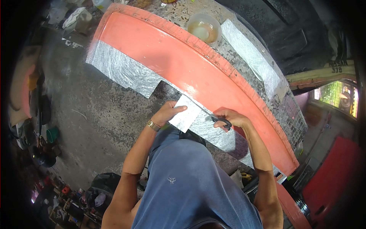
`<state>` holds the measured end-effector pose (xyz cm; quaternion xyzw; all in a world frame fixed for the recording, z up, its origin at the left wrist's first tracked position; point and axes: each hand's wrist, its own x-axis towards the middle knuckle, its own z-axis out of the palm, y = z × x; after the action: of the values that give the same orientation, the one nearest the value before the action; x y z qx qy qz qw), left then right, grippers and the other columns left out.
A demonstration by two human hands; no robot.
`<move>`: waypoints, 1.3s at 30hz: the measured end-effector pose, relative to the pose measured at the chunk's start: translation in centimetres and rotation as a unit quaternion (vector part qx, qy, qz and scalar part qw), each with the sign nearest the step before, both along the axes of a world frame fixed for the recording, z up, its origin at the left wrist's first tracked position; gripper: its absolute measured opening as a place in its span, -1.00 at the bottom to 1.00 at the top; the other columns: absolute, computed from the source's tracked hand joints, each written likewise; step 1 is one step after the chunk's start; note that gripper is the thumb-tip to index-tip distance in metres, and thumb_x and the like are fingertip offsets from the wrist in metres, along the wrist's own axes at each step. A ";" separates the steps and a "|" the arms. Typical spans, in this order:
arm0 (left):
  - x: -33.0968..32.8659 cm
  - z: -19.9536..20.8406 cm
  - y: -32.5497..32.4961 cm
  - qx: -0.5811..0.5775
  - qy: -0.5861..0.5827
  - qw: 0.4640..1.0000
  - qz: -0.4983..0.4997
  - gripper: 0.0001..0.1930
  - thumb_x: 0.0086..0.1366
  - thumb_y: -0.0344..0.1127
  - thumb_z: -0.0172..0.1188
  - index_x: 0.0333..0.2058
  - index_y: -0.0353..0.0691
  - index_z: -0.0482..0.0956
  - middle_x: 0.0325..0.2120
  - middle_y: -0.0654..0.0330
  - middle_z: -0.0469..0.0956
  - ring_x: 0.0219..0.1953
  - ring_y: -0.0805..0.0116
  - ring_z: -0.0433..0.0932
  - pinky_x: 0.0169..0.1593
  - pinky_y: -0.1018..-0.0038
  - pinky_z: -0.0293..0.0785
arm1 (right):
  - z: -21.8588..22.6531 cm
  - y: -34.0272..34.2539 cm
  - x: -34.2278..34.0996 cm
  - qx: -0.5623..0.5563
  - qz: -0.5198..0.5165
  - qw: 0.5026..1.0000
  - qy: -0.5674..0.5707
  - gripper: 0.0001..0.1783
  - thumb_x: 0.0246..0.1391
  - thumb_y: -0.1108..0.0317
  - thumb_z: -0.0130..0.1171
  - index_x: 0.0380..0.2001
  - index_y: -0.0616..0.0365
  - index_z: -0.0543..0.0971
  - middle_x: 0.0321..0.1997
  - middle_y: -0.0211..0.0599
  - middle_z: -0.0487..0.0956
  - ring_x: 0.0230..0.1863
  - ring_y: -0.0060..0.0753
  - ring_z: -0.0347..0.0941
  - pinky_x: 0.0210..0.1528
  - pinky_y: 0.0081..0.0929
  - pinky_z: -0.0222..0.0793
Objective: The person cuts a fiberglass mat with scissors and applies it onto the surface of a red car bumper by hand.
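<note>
My left hand (166,113) pinches a pale piece of fibreglass mat (185,113), thumb on top, at the near edge of a long curved orange panel (171,63). In my right hand (235,117) is a pair of scissors (225,122) with black handles, fingers wrapped round the loops. Their blades point left toward the held piece; whether they are open or closed I cannot make out. A longer strip of mat (207,128) hangs beneath the scissors along the panel's near edge. Another white mat piece (124,68) overhangs that edge at the left.
A clear plastic bowl (204,28) with brownish residue stands beyond the panel on the worn table (249,61). Behind it lies another mat strip (244,45). Stained concrete floor (91,103) spreads to the left. A red panel (331,171) leans at the right.
</note>
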<state>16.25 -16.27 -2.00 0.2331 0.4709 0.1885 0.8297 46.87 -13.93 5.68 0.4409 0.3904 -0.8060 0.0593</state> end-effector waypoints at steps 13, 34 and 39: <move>-0.5 -0.1 -0.6 0.009 0.005 1.000 0.001 -0.72 0.28 -0.25 0.28 -0.20 -0.38 0.63 -0.34 0.22 0.66 -0.36 0.56 0.59 -0.25 0.57 0.51 | -0.1 0.0 0.2 0.008 0.033 0.999 0.024 -0.60 -0.04 0.10 0.44 -0.60 0.10 0.47 -0.70 -0.48 0.38 -0.71 -0.62 0.34 -0.64 -0.61 0.22; 3.4 9.5 0.5 0.321 0.022 0.945 0.049 -0.78 0.33 -0.33 0.22 -0.11 -0.30 0.60 -0.27 0.24 0.63 -0.27 0.50 0.56 -0.16 0.53 0.48 | 3.0 -8.0 -8.7 0.248 -0.549 0.797 0.053 -0.33 0.00 0.49 0.37 0.18 0.30 0.34 -0.17 -0.41 0.51 -0.18 -0.62 0.39 -0.12 -0.57 0.37; -1.8 7.8 2.9 0.541 0.159 0.826 0.000 -0.88 0.30 -0.43 0.18 -0.22 -0.31 0.59 -0.20 0.12 0.62 -0.15 0.33 0.56 -0.07 0.45 0.45 | 3.3 -3.9 2.1 0.283 -0.712 0.641 -0.051 -0.61 0.38 0.32 -0.25 0.08 0.36 0.39 -0.05 -0.18 0.56 -0.09 -0.35 0.51 0.02 -0.42 0.47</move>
<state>14.48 -13.36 5.76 0.6716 0.4187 0.3730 0.4841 48.93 -17.79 9.01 0.6186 0.1612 -0.4254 -0.6406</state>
